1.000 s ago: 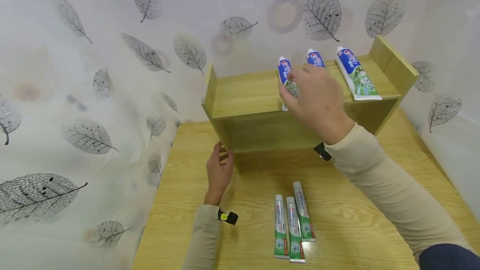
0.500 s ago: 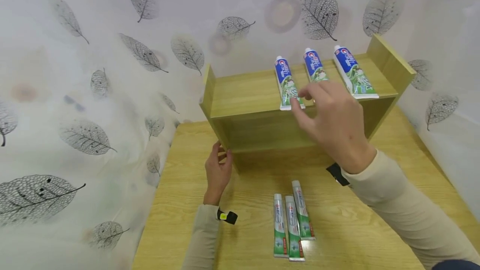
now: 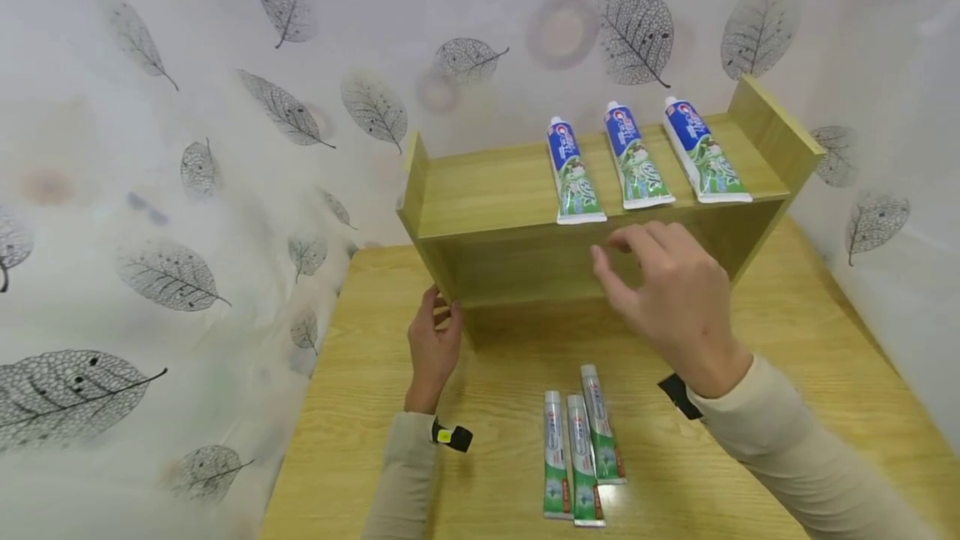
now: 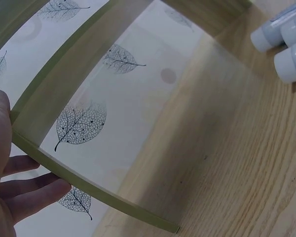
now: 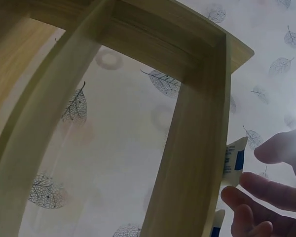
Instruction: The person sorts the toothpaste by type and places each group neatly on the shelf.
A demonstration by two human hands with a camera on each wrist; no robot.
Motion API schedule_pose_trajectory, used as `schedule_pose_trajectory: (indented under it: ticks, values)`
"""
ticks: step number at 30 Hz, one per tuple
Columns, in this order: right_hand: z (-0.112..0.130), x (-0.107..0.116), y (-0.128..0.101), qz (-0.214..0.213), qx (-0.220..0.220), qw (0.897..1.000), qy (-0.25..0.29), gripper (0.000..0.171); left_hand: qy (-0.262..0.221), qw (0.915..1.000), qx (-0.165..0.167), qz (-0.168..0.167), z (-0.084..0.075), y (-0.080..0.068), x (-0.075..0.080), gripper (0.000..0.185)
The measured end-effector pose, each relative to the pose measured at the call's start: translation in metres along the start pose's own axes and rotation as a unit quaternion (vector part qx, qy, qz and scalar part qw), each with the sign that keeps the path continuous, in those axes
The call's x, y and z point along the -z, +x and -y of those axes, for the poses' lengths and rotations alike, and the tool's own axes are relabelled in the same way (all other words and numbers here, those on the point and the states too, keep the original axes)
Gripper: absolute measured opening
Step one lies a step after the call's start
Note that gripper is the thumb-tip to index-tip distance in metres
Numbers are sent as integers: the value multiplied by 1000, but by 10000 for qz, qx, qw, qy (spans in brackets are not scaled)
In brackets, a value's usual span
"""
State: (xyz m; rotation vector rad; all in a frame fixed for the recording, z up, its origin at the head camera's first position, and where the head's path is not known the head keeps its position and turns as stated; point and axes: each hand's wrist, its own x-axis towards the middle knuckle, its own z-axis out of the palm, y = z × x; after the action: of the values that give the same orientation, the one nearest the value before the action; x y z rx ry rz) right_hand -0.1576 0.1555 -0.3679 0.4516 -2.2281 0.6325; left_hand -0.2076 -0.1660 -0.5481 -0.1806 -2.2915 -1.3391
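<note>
A wooden shelf stands on the table against the wall. Three blue and green toothpaste tubes lie side by side on its top board. My left hand grips the lower front edge of the shelf's left side panel, thumb on one face and fingers on the other. My right hand hovers in front of the shelf's opening, below the tubes, fingers relaxed and holding nothing. In the right wrist view its fingers are spread beside a tube's flat end. Three slimmer green and white tubes lie on the table near me.
The wooden table meets a leaf-patterned wall at the left and back. The shelf's lower compartment is open at the front. White tube caps show in the left wrist view.
My right hand has let go of the leftmost tube on the shelf top and drawn back down toward me. The left hand has stayed on the shelf.
</note>
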Motion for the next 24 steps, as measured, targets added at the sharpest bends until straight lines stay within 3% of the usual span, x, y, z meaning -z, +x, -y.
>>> schedule_pose_trajectory:
  ticks: [7, 18, 24]
  values:
    - [-5, -15, -27, 192, 99, 9997, 69, 21, -18, 10000, -30, 6, -1, 0, 1, 41]
    - [-10, -42, -68, 785, -66, 9969, 67, 21, 26, 10000, 44, 53, 1, -1, 1, 42]
    - [-13, -52, -88, 889, -123, 9960, -7, 20, 41, 9999, 106, 68, 1, -1, 1, 42]
